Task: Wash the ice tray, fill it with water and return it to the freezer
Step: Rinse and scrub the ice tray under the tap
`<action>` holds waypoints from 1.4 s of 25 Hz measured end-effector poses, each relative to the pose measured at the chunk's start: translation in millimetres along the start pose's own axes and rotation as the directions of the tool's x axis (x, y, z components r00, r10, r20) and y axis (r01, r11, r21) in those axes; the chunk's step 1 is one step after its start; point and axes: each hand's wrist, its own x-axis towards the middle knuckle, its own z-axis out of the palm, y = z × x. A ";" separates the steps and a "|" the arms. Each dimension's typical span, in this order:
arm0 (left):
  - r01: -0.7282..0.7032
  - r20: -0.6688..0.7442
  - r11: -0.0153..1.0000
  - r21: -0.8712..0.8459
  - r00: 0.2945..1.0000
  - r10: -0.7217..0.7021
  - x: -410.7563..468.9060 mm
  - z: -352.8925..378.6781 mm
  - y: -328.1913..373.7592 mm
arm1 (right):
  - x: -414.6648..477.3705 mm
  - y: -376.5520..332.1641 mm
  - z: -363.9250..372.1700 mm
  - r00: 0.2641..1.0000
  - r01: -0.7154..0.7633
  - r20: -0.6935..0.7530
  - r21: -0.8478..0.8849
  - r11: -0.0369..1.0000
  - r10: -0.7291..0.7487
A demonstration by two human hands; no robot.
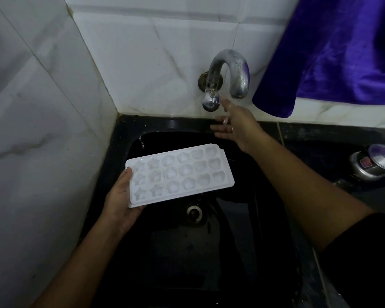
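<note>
Looking down into a black sink set in a corner of white marbled wall tiles. Over the basin, gripped at its short left end by the left hand, thumb on top: a white ice tray, roughly level, cavities up, three rows of six shaped as stars, flowers and hearts. Right hand stretched forward, fingers straight, just below the spout of a curved metal tap, beside its knob. Round drain beneath the tray. Purple cloth hanging upper right. On the dark counter, a metal lidded pot, partly cut off.
</note>
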 end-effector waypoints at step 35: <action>0.010 0.170 0.994 0.111 0.985 -0.029 -5.4 84.6 -20.7 | -85.4 93.5 -92.7 0.993 0.072 -0.105 0.157 0.985 -0.056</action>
